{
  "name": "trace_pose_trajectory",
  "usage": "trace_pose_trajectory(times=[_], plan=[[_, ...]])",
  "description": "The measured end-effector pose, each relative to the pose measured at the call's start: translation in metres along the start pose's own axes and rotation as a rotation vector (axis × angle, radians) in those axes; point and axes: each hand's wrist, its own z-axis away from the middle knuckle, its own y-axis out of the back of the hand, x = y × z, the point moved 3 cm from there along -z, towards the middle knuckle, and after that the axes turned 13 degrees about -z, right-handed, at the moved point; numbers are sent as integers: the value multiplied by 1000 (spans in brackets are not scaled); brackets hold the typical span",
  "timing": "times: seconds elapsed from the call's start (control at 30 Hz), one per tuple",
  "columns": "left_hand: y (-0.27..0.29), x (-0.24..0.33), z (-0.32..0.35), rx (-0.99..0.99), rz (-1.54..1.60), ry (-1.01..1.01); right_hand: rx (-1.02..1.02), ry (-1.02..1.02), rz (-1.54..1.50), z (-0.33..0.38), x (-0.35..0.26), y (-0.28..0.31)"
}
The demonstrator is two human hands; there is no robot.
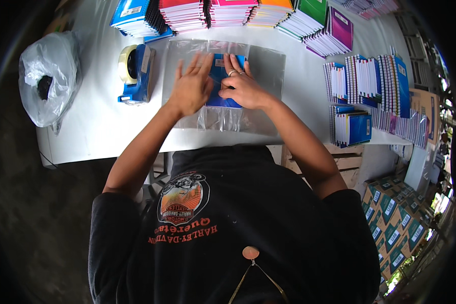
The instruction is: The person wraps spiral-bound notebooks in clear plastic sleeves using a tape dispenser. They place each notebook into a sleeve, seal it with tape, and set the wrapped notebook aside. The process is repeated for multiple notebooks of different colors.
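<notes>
A person in a dark printed T-shirt leans over a white worktop [101, 126], both hands pressed flat on a blue notebook [223, 83] that lies inside a clear plastic sleeve [228, 119] at the centre of the surface. The left hand [191, 87] rests with fingers spread wide across the left part of the notebook and the sleeve; the right hand [243, 86], a ring on one finger, lies just beside it with fingers stretched over the notebook's upper edge. Neither hand grips anything; both bear down with open palms, thumbs nearly touching. The sleeve sits on a larger sheet of clear film [266, 66]. To the left of the film stands a blue tape dispenser [136, 73], and farther left, at the worktop's corner, a grey plastic bag [48, 76]. Stacks of spiral notebooks with bright covers [228, 12] line the far edge, and more blue notebooks [367, 96] stand in rows on the right. Cardboard boxes [392, 213] are piled on the floor at lower right.
</notes>
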Motion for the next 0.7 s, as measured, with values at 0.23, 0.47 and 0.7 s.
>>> trace_pose_trajectory(times=[0.23,0.47,0.7], plan=[[-46,52,92,151,-142,-399,9,-87,-65,0,-12,4],[48,-102,127,638,26,826,-15,-69,-6,3,-24,8],[51,-162,110,-138,727,732,-29,-88,-18,3,-27,9]])
